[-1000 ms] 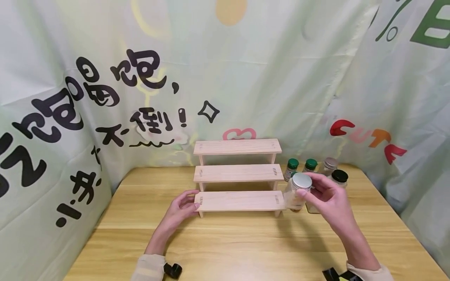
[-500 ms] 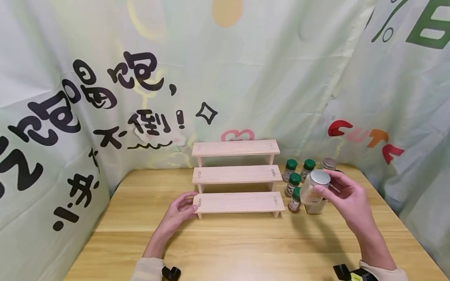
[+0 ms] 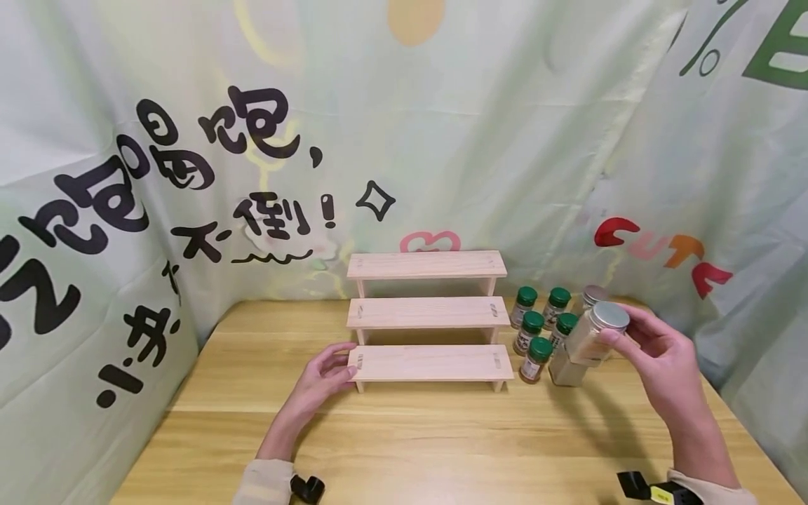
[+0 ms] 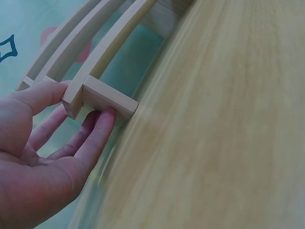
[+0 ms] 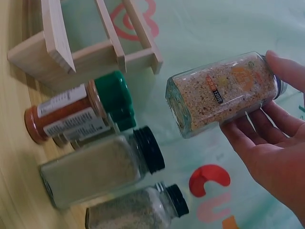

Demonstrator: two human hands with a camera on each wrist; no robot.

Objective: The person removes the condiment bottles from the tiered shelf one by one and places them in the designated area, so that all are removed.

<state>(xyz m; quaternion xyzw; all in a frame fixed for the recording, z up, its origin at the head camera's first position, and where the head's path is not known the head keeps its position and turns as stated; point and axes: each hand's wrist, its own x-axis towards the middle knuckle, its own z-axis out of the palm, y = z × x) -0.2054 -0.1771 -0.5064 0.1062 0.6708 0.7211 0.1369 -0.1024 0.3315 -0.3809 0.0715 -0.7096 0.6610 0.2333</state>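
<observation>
My right hand holds a square glass spice jar by its upper part, just below the silver lid. In the right wrist view this spice jar is full of coarse tan and reddish grains, and it hangs off the table above other jars. With thumb on top and fingers against the side support, my left hand grips the left end of the lowest step of a three-step wooden rack. The left wrist view shows the left fingertips touching the leg under that step.
Several green-lidded spice jars stand right of the rack. Beside them is a square jar of pale powder with a black lid, near another black-lidded jar. A jar with a dull metal lid stands at the back, before a printed curtain.
My right hand has carried the grain-filled spice jar rightward, away from the rack's lowest step, uncovering the green-lidded jars. The left hand keeps its grip on the rack.
</observation>
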